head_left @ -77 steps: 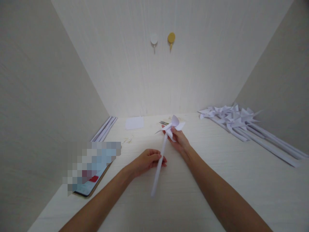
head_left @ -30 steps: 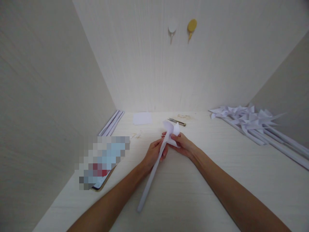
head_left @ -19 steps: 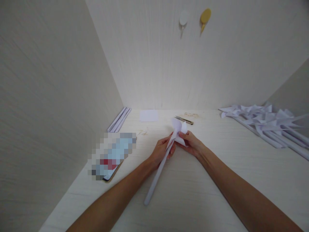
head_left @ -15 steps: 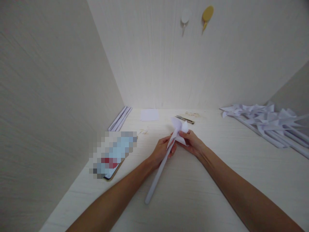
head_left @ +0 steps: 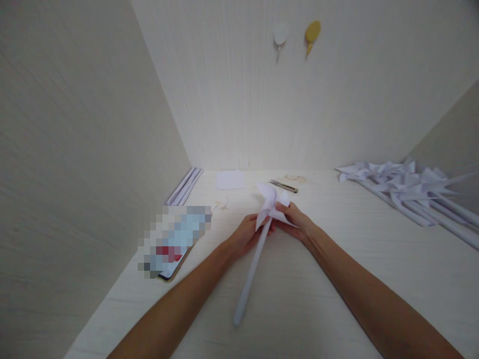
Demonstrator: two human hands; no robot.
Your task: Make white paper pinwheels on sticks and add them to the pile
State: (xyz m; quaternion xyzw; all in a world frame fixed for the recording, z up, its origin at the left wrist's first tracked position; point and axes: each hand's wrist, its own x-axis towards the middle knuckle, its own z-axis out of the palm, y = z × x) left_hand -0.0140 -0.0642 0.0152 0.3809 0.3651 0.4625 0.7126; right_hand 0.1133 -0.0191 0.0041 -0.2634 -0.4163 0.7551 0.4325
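A white paper pinwheel [head_left: 268, 199] sits between my two hands, its curved blades at the top of a rolled paper stick [head_left: 251, 276]. The stick slants down toward me. My left hand [head_left: 249, 233] is closed around the upper stick just under the blades, its fingers partly hidden behind the paper. My right hand [head_left: 295, 219] pinches the pinwheel near its centre from the right, with the thumb on the front and the other fingers behind the blades. A utility knife [head_left: 284, 186] lies on the table just beyond the pinwheel.
Several paper pinwheels on sticks [head_left: 407, 187] are piled at the right. Rolled paper sticks [head_left: 185, 185] lie at the back left, beside a paper sheet [head_left: 229, 179]. A phone [head_left: 175, 259], partly blurred, rests at the left. Two hooks, one yellow [head_left: 313, 32], are on the back wall.
The pinwheel has turned so its blades face me more openly and spread wider. The stick's lower end has swung slightly right and toward me. The view has shifted a little.
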